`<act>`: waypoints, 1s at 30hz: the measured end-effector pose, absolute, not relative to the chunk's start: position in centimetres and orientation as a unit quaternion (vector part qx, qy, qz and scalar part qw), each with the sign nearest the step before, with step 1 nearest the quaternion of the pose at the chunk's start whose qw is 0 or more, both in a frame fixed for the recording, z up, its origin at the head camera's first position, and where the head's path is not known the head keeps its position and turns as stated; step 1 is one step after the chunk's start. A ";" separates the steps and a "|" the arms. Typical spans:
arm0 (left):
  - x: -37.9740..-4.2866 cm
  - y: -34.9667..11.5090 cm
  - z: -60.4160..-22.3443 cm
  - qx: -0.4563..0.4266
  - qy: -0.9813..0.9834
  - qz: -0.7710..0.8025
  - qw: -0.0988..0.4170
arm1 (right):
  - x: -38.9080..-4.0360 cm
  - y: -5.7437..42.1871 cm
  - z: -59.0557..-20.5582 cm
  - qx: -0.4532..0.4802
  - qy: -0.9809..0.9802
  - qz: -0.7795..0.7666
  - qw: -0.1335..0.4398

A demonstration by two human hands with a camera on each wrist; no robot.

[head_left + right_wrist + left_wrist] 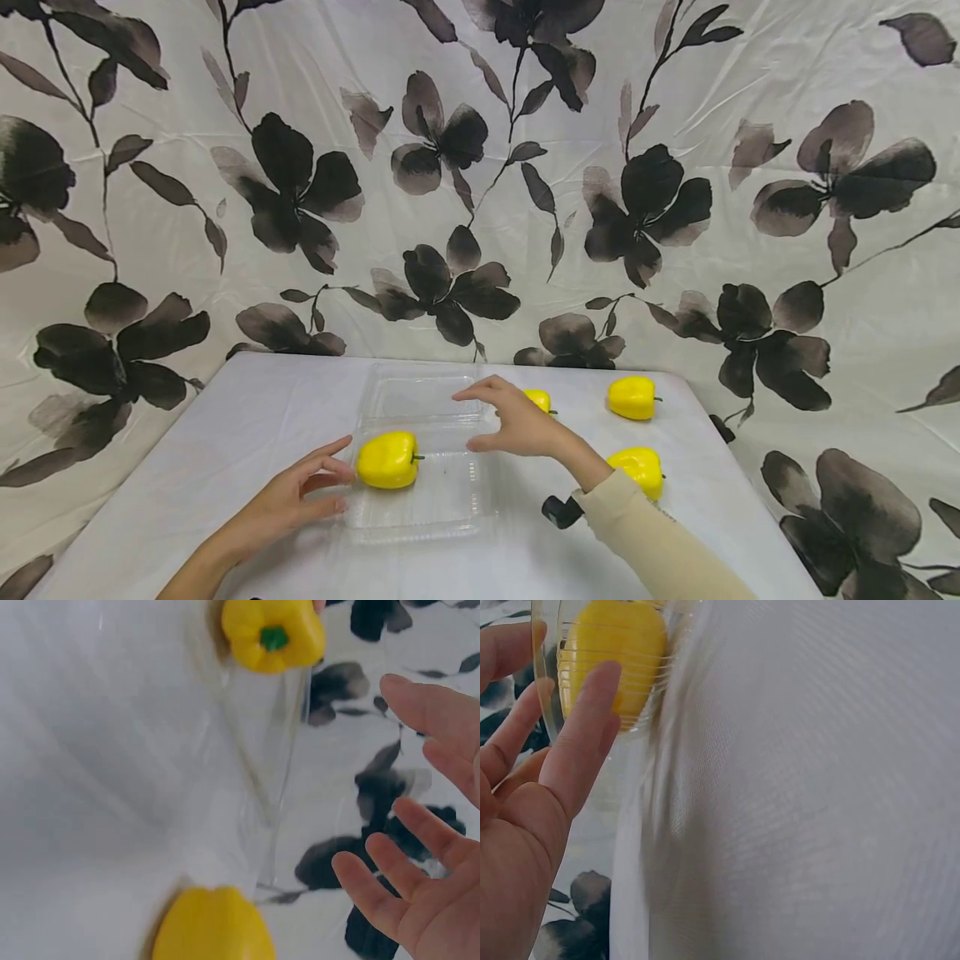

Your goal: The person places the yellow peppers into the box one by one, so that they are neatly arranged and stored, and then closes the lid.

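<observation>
A clear plastic clamshell container (450,508) lies with its lid (420,400) laid back on the white table. One yellow bell pepper (386,460) sits at the left of its base, stem pointing right. My left hand (296,496) is at the container's left side, fingers loosely spread; in the left wrist view its fingertips are right at the ribbed wall, with the pepper (619,660) showing through. Over the right side of the container, my right hand (517,421) is held with thumb and fingers apart and nothing between them. The right wrist view shows its spread fingers (367,892).
Three more yellow peppers are on the table's right: one (537,400) partly behind my right hand, one (632,397) at the back right, one (637,471) partly behind my sleeve. A black wrist device (561,511) is by the right forearm. A floral cloth (450,167) hangs behind.
</observation>
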State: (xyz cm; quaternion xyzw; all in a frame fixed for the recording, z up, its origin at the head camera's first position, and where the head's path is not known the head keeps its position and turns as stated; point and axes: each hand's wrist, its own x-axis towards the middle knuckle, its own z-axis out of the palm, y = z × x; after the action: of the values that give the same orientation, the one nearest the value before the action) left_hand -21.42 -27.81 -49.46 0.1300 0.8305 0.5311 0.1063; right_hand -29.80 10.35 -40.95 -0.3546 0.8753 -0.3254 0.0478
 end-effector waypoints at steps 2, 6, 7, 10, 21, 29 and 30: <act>-21.4 -27.8 -49.5 0.129 0.830 0.531 0.107 | -30.4 11.4 -40.8 -0.348 0.879 -0.324 0.036; -21.4 -27.9 -49.5 0.129 0.831 0.531 0.106 | -31.6 13.2 -41.1 -0.333 0.891 -0.308 0.018; -21.4 -28.0 -49.6 0.131 0.830 0.531 0.105 | -31.9 13.7 -41.2 -0.328 0.894 -0.305 0.016; -21.4 -28.0 -49.7 0.135 0.828 0.534 0.104 | -32.9 15.0 -41.9 -0.313 0.903 -0.295 0.005; -21.6 -28.1 -49.8 0.148 0.828 0.532 0.100 | -35.2 17.7 -44.3 -0.270 0.920 -0.285 0.006; -21.6 -27.9 -49.6 0.130 0.830 0.533 0.103 | -36.0 18.1 -45.3 -0.269 0.914 -0.302 0.031; -21.6 -27.9 -49.7 0.130 0.829 0.534 0.103 | -36.1 18.1 -45.3 -0.271 0.914 -0.301 0.031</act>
State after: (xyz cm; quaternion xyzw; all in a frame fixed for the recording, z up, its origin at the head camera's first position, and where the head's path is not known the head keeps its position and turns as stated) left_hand -21.61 -27.87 -49.65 0.1299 0.8289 0.5341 0.1034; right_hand -36.09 18.12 -45.32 -0.2707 0.9139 -0.3009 0.0311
